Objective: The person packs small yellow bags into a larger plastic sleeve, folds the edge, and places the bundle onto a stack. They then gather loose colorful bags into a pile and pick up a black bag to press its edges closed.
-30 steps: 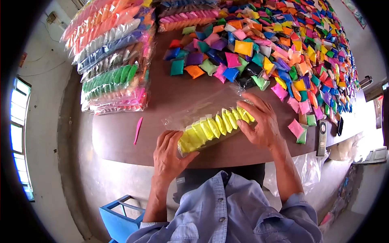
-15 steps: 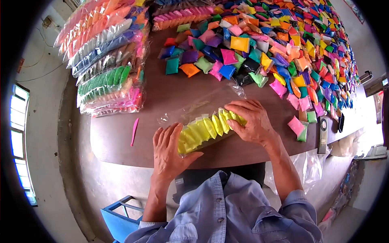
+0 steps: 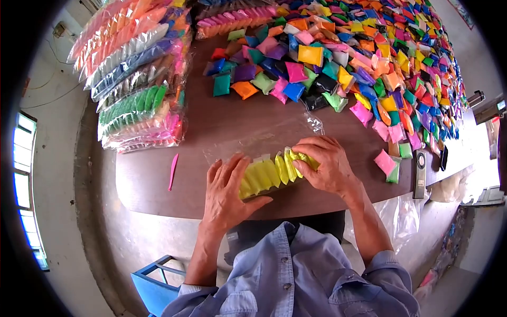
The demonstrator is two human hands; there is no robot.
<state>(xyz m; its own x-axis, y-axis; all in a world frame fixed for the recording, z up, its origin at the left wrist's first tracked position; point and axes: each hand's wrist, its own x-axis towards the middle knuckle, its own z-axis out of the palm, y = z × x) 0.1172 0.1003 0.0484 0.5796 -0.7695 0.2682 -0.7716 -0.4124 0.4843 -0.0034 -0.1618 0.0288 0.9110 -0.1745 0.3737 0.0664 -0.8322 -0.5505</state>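
Head view: row of yellow packets (image 3: 270, 173) seen inside clear plastic bag (image 3: 264, 138), laid on brown table (image 3: 211, 121) near front edge. Row pressed between both hands. Left hand (image 3: 228, 194) laid flat, fingers spread, against row's left end. Right hand (image 3: 325, 165) curved over right end, fingers bent onto packets. Bag's loose open end (image 3: 315, 122) seen beyond right hand. Pink stick (image 3: 172, 171) lay left of hands. Filled bags stacked (image 3: 137, 79) at far left. Loose coloured packets (image 3: 369, 58) spread across far side.
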